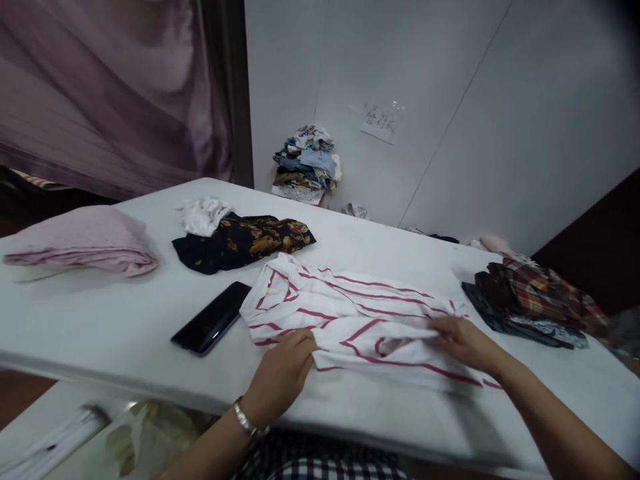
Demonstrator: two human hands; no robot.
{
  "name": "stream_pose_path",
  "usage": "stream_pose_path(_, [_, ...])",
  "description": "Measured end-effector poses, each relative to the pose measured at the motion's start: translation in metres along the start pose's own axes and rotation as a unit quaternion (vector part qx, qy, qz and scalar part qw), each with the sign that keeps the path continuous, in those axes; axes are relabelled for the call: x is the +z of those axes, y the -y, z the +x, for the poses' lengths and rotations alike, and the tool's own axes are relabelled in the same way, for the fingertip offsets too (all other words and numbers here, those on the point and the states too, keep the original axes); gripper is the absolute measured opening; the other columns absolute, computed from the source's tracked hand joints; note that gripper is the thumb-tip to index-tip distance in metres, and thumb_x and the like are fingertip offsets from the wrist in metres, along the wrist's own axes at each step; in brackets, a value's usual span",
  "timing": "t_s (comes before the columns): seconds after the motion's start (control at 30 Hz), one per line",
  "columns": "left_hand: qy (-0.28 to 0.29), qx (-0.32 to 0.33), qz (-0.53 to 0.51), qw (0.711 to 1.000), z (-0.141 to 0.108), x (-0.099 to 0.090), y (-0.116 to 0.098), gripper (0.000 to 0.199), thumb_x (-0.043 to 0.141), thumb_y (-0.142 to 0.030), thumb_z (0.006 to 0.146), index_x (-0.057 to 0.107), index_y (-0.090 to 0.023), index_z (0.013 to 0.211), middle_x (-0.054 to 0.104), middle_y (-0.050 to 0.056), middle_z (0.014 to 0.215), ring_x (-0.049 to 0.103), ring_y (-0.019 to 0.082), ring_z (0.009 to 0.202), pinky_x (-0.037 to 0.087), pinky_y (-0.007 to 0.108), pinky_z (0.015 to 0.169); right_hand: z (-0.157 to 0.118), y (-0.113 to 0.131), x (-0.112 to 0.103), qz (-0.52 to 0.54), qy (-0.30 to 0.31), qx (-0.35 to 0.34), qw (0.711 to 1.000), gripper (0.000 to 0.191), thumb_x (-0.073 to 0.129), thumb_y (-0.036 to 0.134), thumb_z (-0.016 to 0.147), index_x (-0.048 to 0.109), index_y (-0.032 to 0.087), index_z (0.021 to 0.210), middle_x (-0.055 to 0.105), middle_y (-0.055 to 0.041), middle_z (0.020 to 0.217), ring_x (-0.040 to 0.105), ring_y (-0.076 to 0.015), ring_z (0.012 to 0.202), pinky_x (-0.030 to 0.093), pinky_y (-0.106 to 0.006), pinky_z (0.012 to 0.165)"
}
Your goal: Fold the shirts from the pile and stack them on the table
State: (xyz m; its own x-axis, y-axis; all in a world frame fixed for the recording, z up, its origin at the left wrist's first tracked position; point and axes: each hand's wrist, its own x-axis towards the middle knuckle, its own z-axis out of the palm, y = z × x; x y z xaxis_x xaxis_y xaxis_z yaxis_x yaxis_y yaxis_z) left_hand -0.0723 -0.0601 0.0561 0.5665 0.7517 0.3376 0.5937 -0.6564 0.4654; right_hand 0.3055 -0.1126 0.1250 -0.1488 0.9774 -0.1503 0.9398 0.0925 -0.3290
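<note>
A white shirt with red stripes point(320, 300) lies on the white table in front of me, its collar end to the left. My left hand point(287, 367), with a metal bracelet at the wrist, is closed on the shirt's near edge close to the collar end. Farther right, my right hand point(457, 340) pinches another part of the near side and holds that cloth slightly raised, with a loose fold between the hands. A black phone point(213, 319) lies flat just left of the shirt.
Behind the shirt lie a dark floral garment point(250, 240) and a crumpled white cloth point(203, 215). Folded pink fabric point(85, 240) is at left; a pile of folded clothes point(535, 300) at right. Beyond the far table edge point(380, 230) stands a clothes stack point(307, 163) by the wall.
</note>
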Motion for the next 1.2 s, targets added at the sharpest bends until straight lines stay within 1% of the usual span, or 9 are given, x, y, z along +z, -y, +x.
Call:
stream_pose_path(0.1, [-0.052, 0.005, -0.057, 0.997, -0.018, -0.016, 0.003, 0.019, 0.044, -0.012, 0.084, 0.059, -0.021, 0.093, 0.063, 0.005, 0.106, 0.061, 0.016, 0.098, 0.051, 0.028, 0.082, -0.044, 0.007, 0.004, 0.084, 0.120, 0.031, 0.989, 0.019, 0.055, 0.033, 0.080, 0.070, 0.021, 0.083, 0.067, -0.0006, 0.074, 0.058, -0.0167, 0.068, 0.044, -0.025, 0.062])
stream_pose_path(0.2, [0.003, -0.028, -0.090, 0.996, -0.035, -0.023, 0.007, 0.014, 0.047, -0.011, 0.079, 0.056, -0.022, 0.078, 0.064, 0.001, 0.095, 0.063, 0.013, 0.084, 0.051, 0.023, 0.074, -0.038, 0.006, 0.005, 0.149, 0.124, 0.040, 0.980, 0.026, 0.060, 0.042, 0.079, 0.071, 0.022, 0.092, 0.069, -0.0013, 0.081, 0.061, -0.0175, 0.074, 0.046, -0.024, 0.064])
stream_pose_path(0.3, [0.011, -0.074, -0.087, 0.993, -0.043, -0.022, 0.013, 0.014, 0.049, -0.016, 0.080, 0.060, -0.024, 0.084, 0.064, 0.001, 0.104, 0.064, 0.012, 0.084, 0.052, 0.022, 0.073, 0.021, 0.010, 0.002, 0.189, 0.022, 0.005, 0.982, 0.032, 0.057, 0.047, 0.082, 0.071, 0.023, 0.098, 0.071, -0.0040, 0.098, 0.063, -0.0206, 0.088, 0.049, -0.028, 0.077])
stream_pose_path(0.4, [-0.054, -0.135, -0.055, 0.988, -0.041, -0.023, 0.024, 0.022, 0.048, -0.030, 0.086, 0.061, -0.025, 0.103, 0.060, 0.003, 0.121, 0.065, 0.014, 0.088, 0.054, 0.024, 0.075, 0.105, 0.024, 0.004, 0.169, -0.046, -0.028, 0.984, 0.033, 0.051, 0.043, 0.086, 0.069, 0.022, 0.104, 0.069, -0.0056, 0.108, 0.063, -0.0218, 0.098, 0.048, -0.030, 0.086])
stream_pose_path(0.53, [-0.118, -0.200, 0.053, 0.971, -0.020, -0.037, 0.044, 0.032, 0.045, -0.044, 0.088, 0.062, -0.023, 0.104, 0.059, 0.006, 0.123, 0.065, 0.019, 0.096, 0.054, 0.030, 0.081, 0.196, 0.045, 0.020, -0.001, -0.044, 0.012, 0.999, 0.038, 0.049, 0.031, 0.089, 0.060, 0.021, 0.124, 0.059, -0.0067, 0.130, 0.058, -0.0212, 0.111, 0.044, -0.030, 0.095])
stream_pose_path(0.67, [-0.112, -0.205, 0.150, 0.961, 0.030, -0.052, 0.068, 0.042, 0.044, -0.046, 0.088, 0.059, -0.018, 0.115, 0.054, 0.013, 0.131, 0.054, 0.028, 0.118, 0.048, 0.039, 0.094, 0.237, 0.047, 0.035, -0.071, -0.017, 0.057, 0.996, 0.053, 0.059, 0.033, 0.082, 0.052, 0.016, 0.132, 0.054, -0.0150, 0.133, 0.053, -0.0295, 0.118, 0.041, -0.038, 0.098])
stream_pose_path(0.9, [0.057, -0.306, 0.134, 0.941, 0.140, -0.042, 0.115, 0.072, 0.047, -0.061, 0.078, 0.047, -0.009, 0.128, 0.057, 0.024, 0.125, 0.059, 0.034, 0.111, 0.047, 0.039, 0.086, 0.213, -0.005, 0.024, -0.124, 0.026, 0.080, 0.989, 0.054, 0.057, 0.043, 0.082, 0.055, 0.021, 0.131, 0.058, -0.0115, 0.128, 0.059, -0.0257, 0.108, 0.043, -0.032, 0.091])
stream_pose_path(1.07, [0.118, -0.273, 0.142, 0.944, 0.164, -0.026, 0.125, 0.036, 0.053, -0.037, 0.076, 0.065, -0.012, 0.100, 0.067, 0.020, 0.109, 0.063, 0.033, 0.102, 0.046, 0.035, 0.082, 0.165, -0.070, 0.005, -0.154, 0.044, 0.136, 0.978, 0.034, 0.062, 0.031, 0.076, 0.070, 0.019, 0.107, 0.069, -0.0095, 0.108, 0.064, -0.0234, 0.093, 0.046, -0.029, 0.079])
stream_pose_path(1.2, [0.086, -0.256, 0.168, 0.948, 0.181, -0.038, 0.121, 0.036, 0.039, -0.037, 0.084, 0.064, -0.017, 0.101, 0.069, 0.016, 0.106, 0.064, 0.032, 0.100, 0.046, 0.038, 0.080, 0.155, -0.103, -0.024, -0.179, -0.003, 0.173, 0.969, 0.023, 0.051, 0.026, 0.084, 0.072, 0.019, 0.093, 0.070, -0.0088, 0.101, 0.063, -0.0224, 0.092, 0.044, -0.028, 0.078])
